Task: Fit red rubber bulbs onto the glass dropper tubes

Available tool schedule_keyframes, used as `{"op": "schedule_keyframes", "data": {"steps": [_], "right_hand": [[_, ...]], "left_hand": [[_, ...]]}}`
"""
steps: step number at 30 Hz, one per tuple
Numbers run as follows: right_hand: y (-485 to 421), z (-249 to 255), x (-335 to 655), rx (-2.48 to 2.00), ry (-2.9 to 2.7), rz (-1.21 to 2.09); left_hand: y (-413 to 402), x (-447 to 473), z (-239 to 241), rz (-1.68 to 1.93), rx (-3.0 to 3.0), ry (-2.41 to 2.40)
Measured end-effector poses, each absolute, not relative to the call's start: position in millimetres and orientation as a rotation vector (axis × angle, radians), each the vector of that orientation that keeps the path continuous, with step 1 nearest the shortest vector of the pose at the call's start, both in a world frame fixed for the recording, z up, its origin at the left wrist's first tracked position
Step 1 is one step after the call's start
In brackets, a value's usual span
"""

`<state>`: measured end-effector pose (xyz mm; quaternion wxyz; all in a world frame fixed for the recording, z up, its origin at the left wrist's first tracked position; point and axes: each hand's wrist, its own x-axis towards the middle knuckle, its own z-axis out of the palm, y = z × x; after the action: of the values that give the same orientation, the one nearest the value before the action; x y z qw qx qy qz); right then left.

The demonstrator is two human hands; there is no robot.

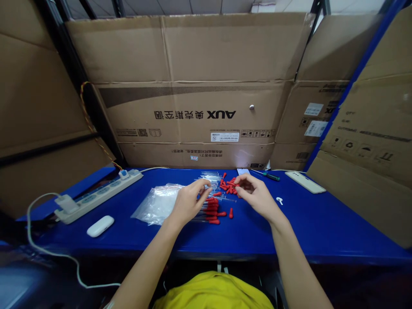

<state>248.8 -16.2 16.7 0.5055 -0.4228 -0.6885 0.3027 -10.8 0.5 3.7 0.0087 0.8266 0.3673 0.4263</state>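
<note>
My left hand is curled with thumb and forefinger drawn together over a pile of thin clear glass tubes. What its fingertips hold is too small to make out. My right hand has its fingertips bent in at the edge of a heap of small red rubber bulbs, apparently pinching one of them. Below the left hand lies a stack of droppers with red bulbs, glass ends pointing left. One loose red bulb stands apart on the blue table.
Clear plastic bags lie left of the droppers. Farther left are a white earbud case and a power strip with cables. To the right sit an earbud, a screwdriver and a phone. Cardboard walls enclose the table.
</note>
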Motion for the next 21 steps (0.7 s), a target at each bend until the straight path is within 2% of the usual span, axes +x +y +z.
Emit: {"op": "schedule_keyframes", "data": {"steps": [5,21], "right_hand": [[-21,16,214,-0.887,-1.568,0.887],[-19,4,196,-0.836,-1.457,0.802]], "left_hand": [[0,-11,5,1.397,2.609,1.055],[1,-12,2,1.546,2.62,0.948]]}}
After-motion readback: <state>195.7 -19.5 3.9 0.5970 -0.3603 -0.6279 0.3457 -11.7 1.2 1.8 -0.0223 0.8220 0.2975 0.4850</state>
